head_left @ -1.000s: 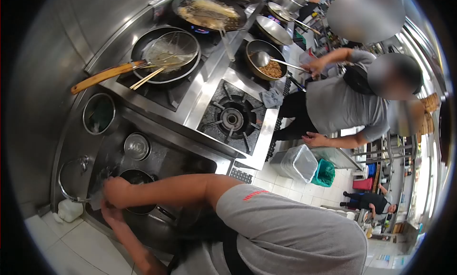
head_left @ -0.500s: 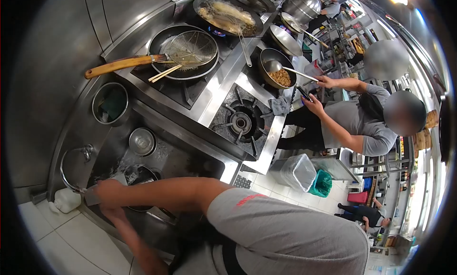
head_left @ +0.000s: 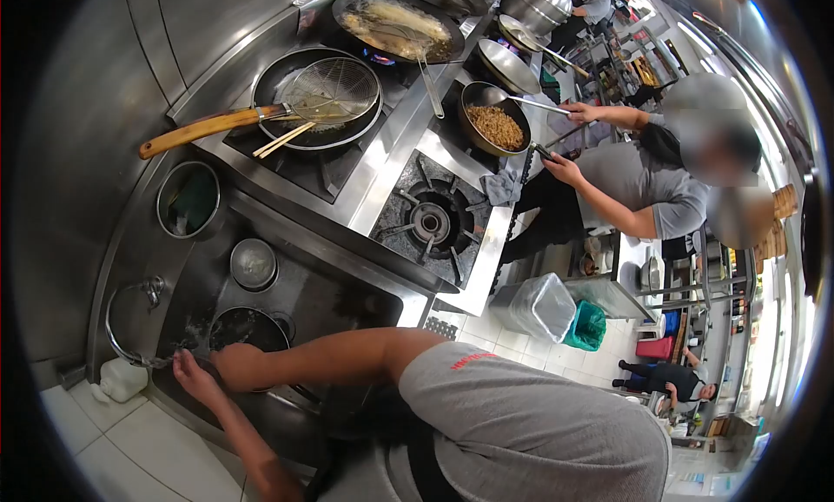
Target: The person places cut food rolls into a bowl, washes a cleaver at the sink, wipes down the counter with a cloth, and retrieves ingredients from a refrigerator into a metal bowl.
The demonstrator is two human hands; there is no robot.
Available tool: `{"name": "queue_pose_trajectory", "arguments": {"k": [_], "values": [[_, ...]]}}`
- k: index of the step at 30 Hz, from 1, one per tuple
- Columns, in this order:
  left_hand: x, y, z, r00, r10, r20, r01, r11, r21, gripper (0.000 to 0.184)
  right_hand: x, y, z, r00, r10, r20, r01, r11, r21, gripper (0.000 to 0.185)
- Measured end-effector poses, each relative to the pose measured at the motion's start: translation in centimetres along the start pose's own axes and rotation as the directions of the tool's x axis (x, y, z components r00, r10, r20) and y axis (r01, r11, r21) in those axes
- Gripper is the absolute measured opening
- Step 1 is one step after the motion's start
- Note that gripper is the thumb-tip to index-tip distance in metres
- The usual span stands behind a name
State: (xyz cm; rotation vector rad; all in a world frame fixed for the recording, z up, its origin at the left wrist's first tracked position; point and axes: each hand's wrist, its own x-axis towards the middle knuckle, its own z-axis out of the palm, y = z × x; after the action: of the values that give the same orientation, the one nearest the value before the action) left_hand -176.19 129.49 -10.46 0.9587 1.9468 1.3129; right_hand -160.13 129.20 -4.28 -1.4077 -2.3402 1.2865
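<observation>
My right hand [head_left: 239,366], its arm coming from the right in a grey sleeve, is curled above the sink beside a dark pan [head_left: 249,330]. My left hand [head_left: 196,378] is just left of it, fingers pressed together near the faucet's [head_left: 111,320] outlet and splashing water. Something thin and dark shows between the hands, too blurred to name. The pan lies in the sink basin [head_left: 339,302], partly behind my right forearm. Above it stands a small round metal bowl [head_left: 254,264].
A metal pot [head_left: 188,200] stands at the sink's upper left. Beyond are a wok [head_left: 321,139] with a wooden-handled strainer [head_left: 208,128], frying food [head_left: 395,24] and a bare burner [head_left: 428,224]. A co-worker [head_left: 638,176] holds a pan [head_left: 495,124]; bins [head_left: 539,307] stand on the floor.
The flat grey item seen at my hands no longer shows broadly. My left hand's fingers have come into view at the water, and my right hand has shifted right. The co-worker's lower hand now grips the pan handle.
</observation>
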Motion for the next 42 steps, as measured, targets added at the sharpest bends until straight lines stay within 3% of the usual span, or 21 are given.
{"name": "queue_pose_trajectory", "arguments": {"k": [3,4,7,10,13,15,17,18,19,21,22,25,26,29,30,31,32,33,35,36,42], "values": [[-0.3,1.8,0.4,0.924,0.261,0.28,-0.27,0.963,-0.007,0.052,-0.8,-0.7,-3.1,0.985,0.083,0.152,-0.133,0.924,0.359,0.028],[-0.7,2.4,0.6,0.882,0.327,0.339,-0.4,0.9,0.172,0.057,-1.3,-1.1,-4.9,0.97,0.095,0.222,-0.19,0.867,0.461,0.025],[-2.0,4.3,0.9,0.825,0.442,0.352,-0.564,0.677,0.472,0.062,-0.6,0.9,-3.1,0.972,-0.085,0.22,-0.077,0.766,0.638,0.021],[-1.6,2.1,-1.1,0.859,0.352,0.371,-0.506,0.697,0.509,0.066,-2.6,1.7,-4.0,0.958,-0.02,0.287,-0.202,0.663,0.721,0.022],[1.8,-5.0,-4.9,0.954,0.063,0.293,-0.178,0.906,0.384,0.066,-2.6,3.8,-2.1,0.95,0.109,0.294,-0.311,0.221,0.924,0.021],[2.2,-3.5,-5.9,0.975,0.084,0.208,-0.153,0.927,0.342,0.055,-3.3,3.6,-4.5,0.984,0.046,0.17,-0.149,0.731,0.666,0.022],[1.2,2.3,-5.1,0.977,0.141,0.159,-0.17,0.967,0.189,0.048,-3.6,3.0,-4.4,0.992,0.044,0.122,-0.079,0.953,0.292,0.023],[1.2,4.4,-3.8,0.998,0.055,0.02,-0.055,0.998,0.017,0.033,-3.4,2.7,-3.9,0.99,0.099,0.099,-0.112,0.985,0.129,0.024],[2.5,3.9,-3.5,0.995,-0.024,0.095,0.044,0.976,-0.212,0.028,-3.2,2.4,-3.6,0.987,0.148,0.067,-0.145,0.989,-0.038,0.025],[5.0,4.3,-2.5,0.952,-0.115,0.282,0.269,0.756,-0.597,0.022,-5.0,0.6,-5.4,0.974,0.187,0.127,-0.185,0.982,-0.024,0.025],[5.0,5.6,-1.0,0.935,-0.289,0.204,0.347,0.645,-0.68,0.021,-5.7,-0.1,-6.1,0.966,0.207,0.157,-0.207,0.978,-0.017,0.025],[5.6,6.1,0.0,0.886,-0.214,0.411,0.453,0.586,-0.671,0.028,-5.8,0.9,-3.4,0.984,0.104,0.143,-0.096,0.994,-0.058,0.028],[4.2,7.5,0.7,0.89,-0.258,0.377,0.452,0.615,-0.646,0.037,-6.0,1.4,-3.2,0.979,0.157,0.132,-0.153,0.988,-0.034,0.028],[3.0,5.0,0.0,0.867,-0.277,0.414,0.481,0.68,-0.553,0.017,-7.2,2.7,-0.9,0.954,0.269,0.135,-0.27,0.963,-0.011,0.026],[2.4,4.4,-0.2,0.873,-0.317,0.37,0.472,0.735,-0.487,0.032,-8.9,2.3,-3.1,0.936,0.264,0.232,-0.278,0.96,0.03,0.026],[1.6,3.9,-0.6,0.877,-0.355,0.325,0.469,0.78,-0.414,0.051,-9.9,3.5,-2.1,0.955,0.228,0.19,-0.237,0.971,0.028,0.027],[2.3,-0.1,-1.9,0.911,-0.01,0.413,0.131,0.955,-0.266,0.05,-11.8,1.1,-6.0,0.945,0.242,0.22,-0.249,0.968,0.008,0.031],[3.1,-0.6,-2.7,0.906,-0.215,0.364,0.352,0.861,-0.367,0.045,-12.1,2.2,-5.1,0.882,0.372,0.29,-0.388,0.921,0.0,0.032],[2.5,5.0,-3.6,0.942,-0.249,0.225,0.315,0.888,-0.335,0.038,-14.8,5.0,-3.7,0.958,0.28,0.068,-0.284,0.957,0.064,0.034],[3.8,4.0,-3.6,0.938,-0.316,0.143,0.346,0.867,-0.358,0.043,-16.2,5.7,-4.2,0.955,0.285,0.086,-0.29,0.955,0.054,0.034],[9.6,2.5,-4.2,0.942,0.05,0.333,0.001,0.989,-0.151,0.05,-24.2,7.6,-4.5,0.953,0.289,0.087,-0.299,0.942,0.149,0.041]]}}
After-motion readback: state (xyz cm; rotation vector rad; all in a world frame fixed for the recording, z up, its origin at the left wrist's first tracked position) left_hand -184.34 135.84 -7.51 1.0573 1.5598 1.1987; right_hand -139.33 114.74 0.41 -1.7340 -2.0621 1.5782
